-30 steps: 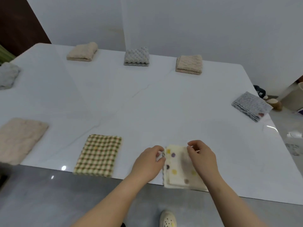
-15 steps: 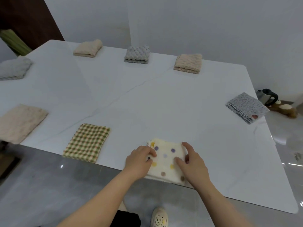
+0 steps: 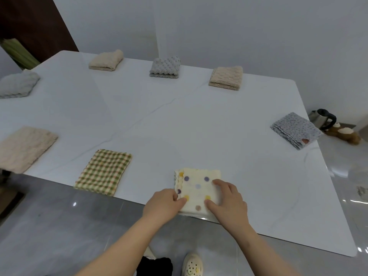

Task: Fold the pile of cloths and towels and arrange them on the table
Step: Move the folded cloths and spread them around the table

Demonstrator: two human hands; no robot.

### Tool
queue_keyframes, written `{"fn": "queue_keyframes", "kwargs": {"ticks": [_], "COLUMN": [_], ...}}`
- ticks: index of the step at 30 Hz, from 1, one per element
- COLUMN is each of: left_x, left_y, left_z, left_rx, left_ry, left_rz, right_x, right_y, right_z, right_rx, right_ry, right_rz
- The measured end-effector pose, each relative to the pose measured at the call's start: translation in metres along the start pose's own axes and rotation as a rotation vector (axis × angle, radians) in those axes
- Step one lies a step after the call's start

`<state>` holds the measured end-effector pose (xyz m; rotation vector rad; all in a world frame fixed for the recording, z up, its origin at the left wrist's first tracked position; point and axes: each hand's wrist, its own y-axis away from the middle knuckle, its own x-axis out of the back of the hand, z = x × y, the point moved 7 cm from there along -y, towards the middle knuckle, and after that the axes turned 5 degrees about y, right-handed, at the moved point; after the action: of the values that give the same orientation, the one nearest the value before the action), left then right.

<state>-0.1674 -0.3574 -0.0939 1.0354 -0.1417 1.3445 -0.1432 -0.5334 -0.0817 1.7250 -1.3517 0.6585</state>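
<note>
1. Dotted cloth (image 3: 198,188), cream with purple, yellow and brown spots, lies folded square at the near edge of the white table (image 3: 179,120), right of centre.
2. Left hand (image 3: 162,206): fingers curled, fingertips pinching the cloth's near-left edge. A second ago it was at the cloth's left side, higher up.
3. Right hand (image 3: 229,202): flat, palm down, fingers spread across the cloth's right portion, thumb on the near part. Not clamped on it, only pressing. Half a second ago its fingers sat nearer the cloth's middle.
4. The cloth itself reads squarer and flatter than a second ago, when it looked narrower with its long side running near-to-far.
5. Checked cloth (image 3: 103,172), green and tan, lies flat at the near edge, left of the dotted one, apart from it; unchanged.
6. Beige towel (image 3: 23,148) at the near-left; grey towel (image 3: 18,84) at the far-left edge.
7. Far row, left to right: cream towel (image 3: 105,60), grey bobbled towel (image 3: 165,67), tan towel (image 3: 227,77). All folded, well apart.
8. Grey patterned cloth (image 3: 294,132) sits folded at the right edge.
9. Off the table at right: kettle (image 3: 323,118) and stuffed toy (image 3: 344,134) on the floor.
</note>
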Motion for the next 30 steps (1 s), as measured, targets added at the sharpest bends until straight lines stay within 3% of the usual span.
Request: {"fn": "queue_keyframes", "kwargs": {"ticks": [8, 13, 20, 25, 30], "left_x": [0.017, 0.005, 0.015, 0.008, 0.009], "left_y": [0.001, 0.001, 0.001, 0.000, -0.001], "left_z": [0.014, 0.007, 0.016, 0.006, 0.011], "left_rx": [-0.048, -0.001, -0.047, -0.037, -0.059], "left_ry": [0.043, 0.000, 0.181, -0.040, 0.009], "left_rz": [0.170, 0.085, 0.129, 0.091, 0.117], "right_x": [0.004, 0.002, 0.002, 0.001, 0.001], "right_y": [-0.002, -0.001, -0.004, -0.004, -0.004], "right_z": [0.013, 0.014, 0.016, 0.015, 0.015], "right_rx": [-0.072, -0.064, -0.072, -0.082, -0.104], "right_ry": [-0.281, -0.286, -0.267, -0.245, -0.250], "right_rz": [0.044, 0.034, 0.017, 0.011, -0.006]}}
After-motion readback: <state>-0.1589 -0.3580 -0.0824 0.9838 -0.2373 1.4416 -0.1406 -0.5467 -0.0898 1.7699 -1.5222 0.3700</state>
